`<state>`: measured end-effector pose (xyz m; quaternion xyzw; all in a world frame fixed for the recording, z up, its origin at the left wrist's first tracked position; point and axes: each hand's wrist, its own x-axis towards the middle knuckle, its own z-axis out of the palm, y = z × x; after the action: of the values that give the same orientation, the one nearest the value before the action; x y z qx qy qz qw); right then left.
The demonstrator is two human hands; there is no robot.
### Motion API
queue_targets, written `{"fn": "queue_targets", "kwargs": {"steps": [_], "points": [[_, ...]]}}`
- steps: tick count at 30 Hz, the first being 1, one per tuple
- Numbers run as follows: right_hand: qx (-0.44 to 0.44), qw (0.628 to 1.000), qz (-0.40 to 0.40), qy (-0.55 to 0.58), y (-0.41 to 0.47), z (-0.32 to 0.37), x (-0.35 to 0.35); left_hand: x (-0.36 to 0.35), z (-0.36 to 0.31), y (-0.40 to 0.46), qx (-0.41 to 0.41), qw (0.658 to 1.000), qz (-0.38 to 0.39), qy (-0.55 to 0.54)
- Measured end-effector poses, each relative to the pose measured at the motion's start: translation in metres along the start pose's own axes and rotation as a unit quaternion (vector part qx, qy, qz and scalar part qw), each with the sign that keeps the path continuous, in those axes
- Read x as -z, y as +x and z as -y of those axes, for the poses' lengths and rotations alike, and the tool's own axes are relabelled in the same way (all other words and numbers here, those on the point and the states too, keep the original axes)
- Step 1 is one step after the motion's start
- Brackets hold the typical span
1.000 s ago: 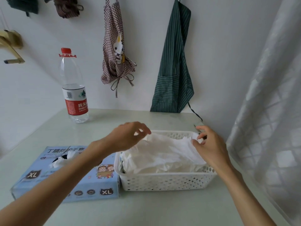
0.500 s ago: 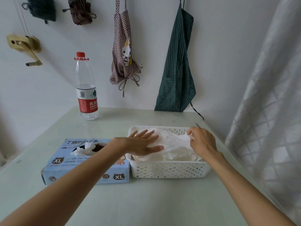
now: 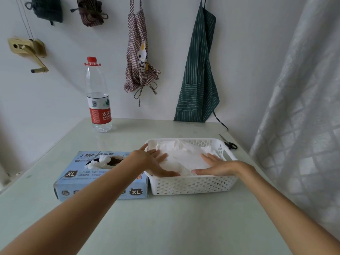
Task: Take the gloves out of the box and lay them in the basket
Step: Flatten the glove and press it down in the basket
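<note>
Gloves [image 3: 184, 157] lie in a white heap inside the basket [image 3: 193, 184], and both hands press flat on them. The left hand [image 3: 152, 162] has its fingers [image 3: 161, 156] straight and slightly spread, palm down on the left part of the heap, thumb along the near edge. The right hand [image 3: 217, 167] lies the same way on the right part, fingers extended and a little apart, thumb stretched toward the left hand. Neither hand pinches anything.

The basket is white, perforated plastic, standing on a pale table [image 3: 165, 227]. Touching its left side is the blue glove box [image 3: 88, 179], marked XL, with one white glove [image 3: 97, 161] poking out of its top opening. Behind the box stands a water bottle [image 3: 98, 96]. Scissors [image 3: 229, 143] lie just beyond the basket's far right corner. Two aprons hang on the wall behind.
</note>
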<state>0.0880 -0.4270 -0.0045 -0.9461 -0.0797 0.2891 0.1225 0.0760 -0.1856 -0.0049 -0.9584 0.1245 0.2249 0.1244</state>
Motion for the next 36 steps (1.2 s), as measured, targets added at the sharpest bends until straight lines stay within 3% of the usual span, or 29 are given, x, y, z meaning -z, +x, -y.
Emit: {"fn": "queue_targets", "kwargs": {"steps": [4, 7, 9, 12, 13, 17, 19, 22, 25, 27, 29, 31, 34, 36], "points": [[0.005, 1.000, 0.014, -0.006, 0.005, 0.001, -0.002, -0.001, 0.002, 0.006, 0.001, 1.000, 0.013, -0.006], [0.018, 1.000, -0.023, -0.003, 0.001, 0.001, -0.001, 0.002, 0.000, 0.001, -0.013, 0.993, -0.024, -0.114], [0.030, 0.995, -0.099, -0.009, -0.001, 0.000, -0.005, -0.001, 0.000, -0.002, -0.018, 0.987, -0.083, -0.136], [0.087, 0.950, -0.288, -0.083, 0.006, -0.003, -0.009, -0.010, 0.004, 0.007, -0.005, 0.984, -0.155, -0.093], [0.110, 0.943, -0.304, -0.082, 0.008, -0.003, -0.010, -0.013, 0.004, 0.010, -0.002, 0.982, -0.165, -0.088], [0.103, 0.980, -0.173, -0.005, 0.015, 0.001, -0.016, -0.016, 0.003, 0.021, -0.010, 0.980, -0.191, -0.053], [0.100, 0.978, -0.182, 0.015, 0.016, 0.001, -0.016, -0.015, 0.003, 0.020, -0.014, 0.976, -0.203, -0.082], [0.150, 0.933, -0.328, 0.005, 0.018, -0.002, -0.020, -0.014, 0.014, 0.009, -0.026, 0.951, -0.230, -0.203], [0.202, 0.847, -0.489, -0.046, 0.013, -0.001, -0.023, -0.020, 0.060, -0.015, 0.021, 0.939, -0.252, -0.234], [0.232, 0.805, -0.544, -0.052, 0.007, 0.014, -0.022, -0.030, 0.102, -0.039, 0.050, 0.955, -0.191, -0.221], [0.257, 0.810, -0.525, -0.039, -0.001, 0.046, -0.021, -0.045, 0.135, -0.067, 0.055, 0.968, -0.091, -0.229], [0.280, 0.856, -0.433, -0.024, -0.003, 0.083, -0.025, -0.059, 0.153, -0.085, 0.067, 0.975, -0.026, -0.210], [0.266, 0.924, -0.271, -0.033, 0.003, 0.130, -0.036, -0.085, 0.159, -0.083, 0.084, 0.973, -0.035, -0.214], [0.237, 0.944, -0.227, -0.035, 0.010, 0.146, -0.041, -0.096, 0.154, -0.082, 0.104, 0.963, -0.063, -0.240]]}}
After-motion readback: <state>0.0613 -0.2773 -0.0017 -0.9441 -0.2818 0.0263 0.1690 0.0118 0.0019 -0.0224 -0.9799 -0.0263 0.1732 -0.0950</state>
